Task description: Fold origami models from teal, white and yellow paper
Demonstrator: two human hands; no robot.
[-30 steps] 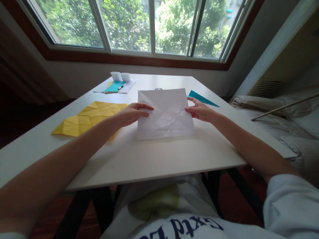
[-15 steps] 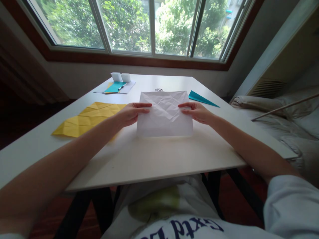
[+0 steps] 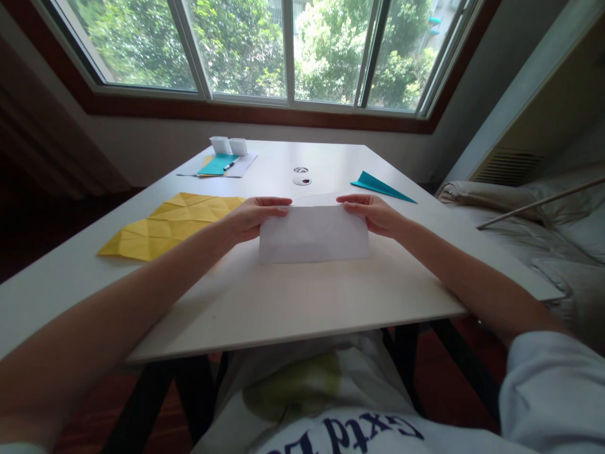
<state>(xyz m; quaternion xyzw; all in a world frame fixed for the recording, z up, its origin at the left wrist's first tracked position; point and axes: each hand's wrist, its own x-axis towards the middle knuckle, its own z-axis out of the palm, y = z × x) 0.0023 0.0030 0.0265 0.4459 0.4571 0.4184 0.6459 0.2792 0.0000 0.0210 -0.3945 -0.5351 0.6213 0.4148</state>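
A sheet of white paper (image 3: pixel 314 236) is held between my two hands above the table, its near half facing me and its upper part tipped away, with only a thin edge of it showing. My left hand (image 3: pixel 253 217) pinches its left side between thumb and fingers. At the right side, my right hand (image 3: pixel 371 213) grips it the same way. To the left of the paper lies a creased yellow sheet (image 3: pixel 174 221), partly behind my left forearm. A folded teal paper (image 3: pixel 382 186) with a long point rests beyond my right hand.
On the white table (image 3: pixel 302 309), two small white containers (image 3: pixel 229 146) stand at the far left beside a teal sheet (image 3: pixel 218 165) with a pen (image 3: pixel 231 164) on it. Two small round items (image 3: pixel 301 180) lie beyond the paper. A window (image 3: pixel 288 53) is behind the table.
The white paper's upper part, with its creases facing me, has tipped away and down, uncovering the round items behind. Both hands keep their grip in nearly the same place.
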